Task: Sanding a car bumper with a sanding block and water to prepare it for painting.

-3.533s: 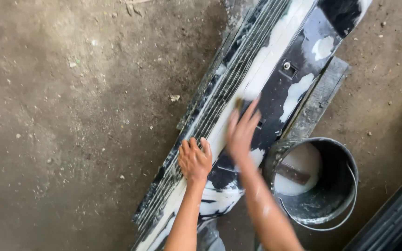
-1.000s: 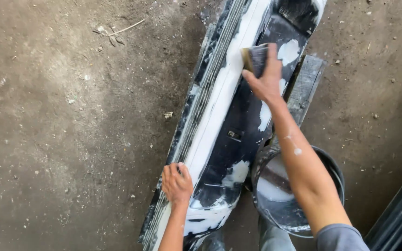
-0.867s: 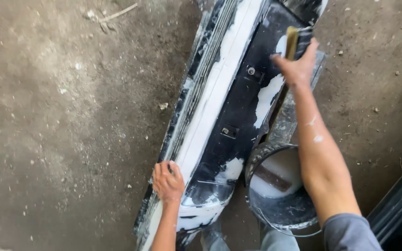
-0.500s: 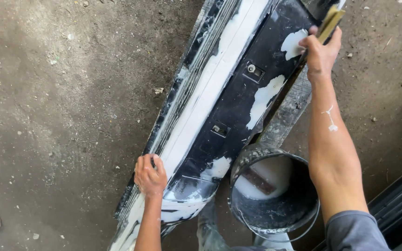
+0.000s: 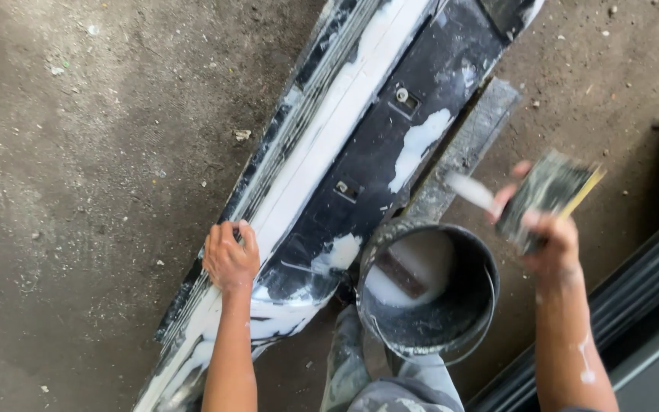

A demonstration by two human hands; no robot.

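I see a rough, dusty grey concrete floor (image 5: 93, 191) carrying everything here, scattered with small pebbles, pale chips and a little scrap of debris (image 5: 242, 135). Lying straight on it, running diagonally from the lower left to the upper right, is a long black car bumper (image 5: 360, 152) smeared with white paste, and just beside its right edge a narrow grey plank (image 5: 467, 145) lies along the same line. Near the plank's lower end a dark round bucket (image 5: 429, 294) with white residue inside stands upright on the floor, touching the bumper's edge.
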